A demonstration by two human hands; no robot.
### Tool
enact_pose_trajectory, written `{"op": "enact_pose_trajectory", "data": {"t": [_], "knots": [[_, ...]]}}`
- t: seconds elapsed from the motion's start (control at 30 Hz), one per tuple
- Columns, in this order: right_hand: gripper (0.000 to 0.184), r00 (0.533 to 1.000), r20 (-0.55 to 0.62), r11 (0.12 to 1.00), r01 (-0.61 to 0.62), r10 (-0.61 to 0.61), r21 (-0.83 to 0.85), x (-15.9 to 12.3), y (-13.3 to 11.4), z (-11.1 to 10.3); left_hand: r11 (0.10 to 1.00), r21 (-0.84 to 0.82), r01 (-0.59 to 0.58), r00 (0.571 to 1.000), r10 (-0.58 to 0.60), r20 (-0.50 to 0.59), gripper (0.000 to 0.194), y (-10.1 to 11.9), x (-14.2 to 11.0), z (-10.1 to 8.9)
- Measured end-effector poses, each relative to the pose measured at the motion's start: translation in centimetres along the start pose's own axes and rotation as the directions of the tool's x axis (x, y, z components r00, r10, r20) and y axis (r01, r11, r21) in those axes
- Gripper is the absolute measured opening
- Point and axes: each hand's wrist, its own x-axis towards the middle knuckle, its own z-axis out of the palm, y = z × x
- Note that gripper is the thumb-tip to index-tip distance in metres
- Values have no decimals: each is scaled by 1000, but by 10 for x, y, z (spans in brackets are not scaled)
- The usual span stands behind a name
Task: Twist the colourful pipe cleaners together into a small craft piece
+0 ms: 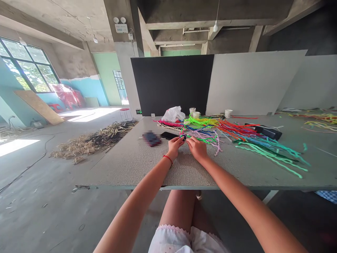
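Pinching at the fingertips, the left hand (174, 147) and the right hand (197, 148) come together on a small strand piece (182, 133), coloured green and pink with a dark part; it sits between them, just above the table (118, 167), in front of the loose strands (216, 135); the fingers of both hands are curled nearly closed around it, though the exact contact is too small to make out.

It looks fuzzy and bendable, so it should be very light, soft outside, not slippery, and apt to kink if squeezed or bent hard; a light fingertip hold close to the dark part seems best, leaving the ends free; both forearms reach forward over the table's near edge and angle inward, wrists low, the left wearing a red bracelet (167, 159).
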Motion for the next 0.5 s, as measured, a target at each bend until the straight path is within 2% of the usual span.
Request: {"op": "enact_pose_trajectory", "data": {"t": [0.27,0.37,0.43,0.5], "knots": [[37,1000,25,999,-1,0,34,0,0,-1,997,75,-10,1000,10,-2,22,-1,1,-1],[37,1000,-25,998,2,0,70,1,1,-2,995,89,-43,999,45,-26,17,0,5,-4],[38,996,-85,995,-23,32,99,2,3,-4,980,173,-100,994,105,-21,15,0,8,-8],[38,989,-127,991,-61,76,119,2,4,-8,926,328,-189,981,190,29,15,-2,10,-11]]}}
